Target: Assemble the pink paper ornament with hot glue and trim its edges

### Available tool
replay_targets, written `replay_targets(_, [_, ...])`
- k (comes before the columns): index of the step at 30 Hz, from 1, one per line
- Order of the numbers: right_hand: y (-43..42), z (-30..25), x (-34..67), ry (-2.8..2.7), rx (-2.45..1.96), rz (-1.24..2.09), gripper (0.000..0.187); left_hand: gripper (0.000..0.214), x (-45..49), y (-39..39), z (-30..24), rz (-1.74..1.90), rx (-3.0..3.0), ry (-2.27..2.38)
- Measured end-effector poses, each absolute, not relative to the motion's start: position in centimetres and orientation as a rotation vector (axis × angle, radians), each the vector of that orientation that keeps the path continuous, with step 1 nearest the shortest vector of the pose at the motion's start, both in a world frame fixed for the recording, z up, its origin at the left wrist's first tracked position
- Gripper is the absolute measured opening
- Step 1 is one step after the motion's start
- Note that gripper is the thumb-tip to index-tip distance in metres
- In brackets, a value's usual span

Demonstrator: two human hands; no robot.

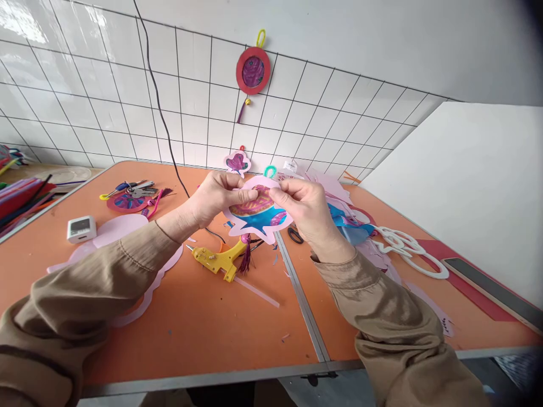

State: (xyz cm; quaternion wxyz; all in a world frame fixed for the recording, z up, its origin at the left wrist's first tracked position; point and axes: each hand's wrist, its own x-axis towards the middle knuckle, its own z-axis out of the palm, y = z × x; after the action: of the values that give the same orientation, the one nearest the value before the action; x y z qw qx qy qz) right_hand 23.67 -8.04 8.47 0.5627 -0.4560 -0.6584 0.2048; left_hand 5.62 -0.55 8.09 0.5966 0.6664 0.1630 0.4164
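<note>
Between my two hands a pink paper ornament (253, 207) is held up above the table, with a pink, orange and blue picture on its front. A green loop (270, 171) sticks up from its top edge, and a purple tassel (245, 260) with a pink bead hangs below. My left hand (220, 198) pinches its upper left side between thumb and fingers. On the upper right side, my right hand (303, 206) grips it the same way. Under the ornament lies a yellow glue gun (218, 260) with a clear glue stick (258, 293) poking out of its back.
Keys (139, 190) rest on a round red ornament at left, near a white cube-shaped device (81, 229) and pink paper cutouts (121, 227). Black scissors handles (296, 235), paper scraps, white cord (411, 249) and a phone (492, 288) lie rightward. A red ornament (253, 70) hangs behind.
</note>
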Motion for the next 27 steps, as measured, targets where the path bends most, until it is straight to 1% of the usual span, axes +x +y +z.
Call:
replay_targets(6, [-8.7,9.2,23.5,-1.650,-1.079,0.439,0.026,0.040,5.5,-0.1,8.1,1.030,1.507,0.377])
replay_targets(12, [-8.9,8.8,23.5,-1.679,-1.116,0.092,0.026,0.036,5.0,-0.3,8.9,0.952,1.549,0.354])
replay_targets(15, [-9.2,8.7,23.2,-1.729,-1.148,0.002,0.024,0.036,5.0,-1.2,9.4,0.924,1.560,0.336])
replay_targets(22, [-9.4,8.8,23.1,-1.748,-1.152,-0.008,0.019,0.034,5.2,-1.4,9.1,0.982,1.551,0.321])
replay_targets(27, [-9.5,8.8,23.0,-1.707,-1.151,0.042,0.023,0.040,5.5,-1.1,8.6,0.949,1.525,0.363])
